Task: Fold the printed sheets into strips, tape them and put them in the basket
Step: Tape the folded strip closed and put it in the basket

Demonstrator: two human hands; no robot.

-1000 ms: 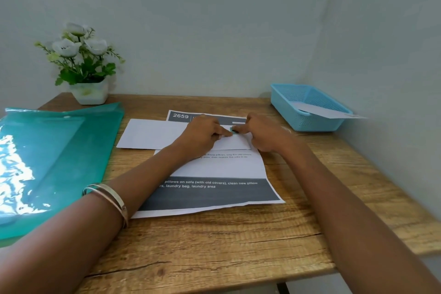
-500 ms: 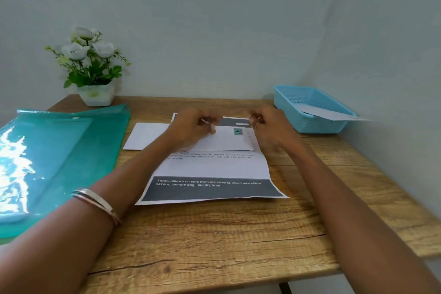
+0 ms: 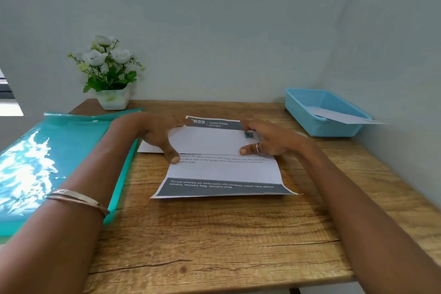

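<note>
Wooden table [image 3: 214, 234], visible grain, dark cracks in surface near front edge. Pale grey-blue walls behind table and right of it, meeting in corner at table's back right. Plain, unmarked. Left of table: bright sliver, looks like window [image 3: 7, 93], partly cut off by frame. Light soft, even, daylight-like. Floor not visible.

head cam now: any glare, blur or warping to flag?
Head view: strong white glare on the teal plastic folder; left hand motion-blurred, right hand sharper; small print on the printed sheet soft; wide-angle bends the wooden table edges.
</note>
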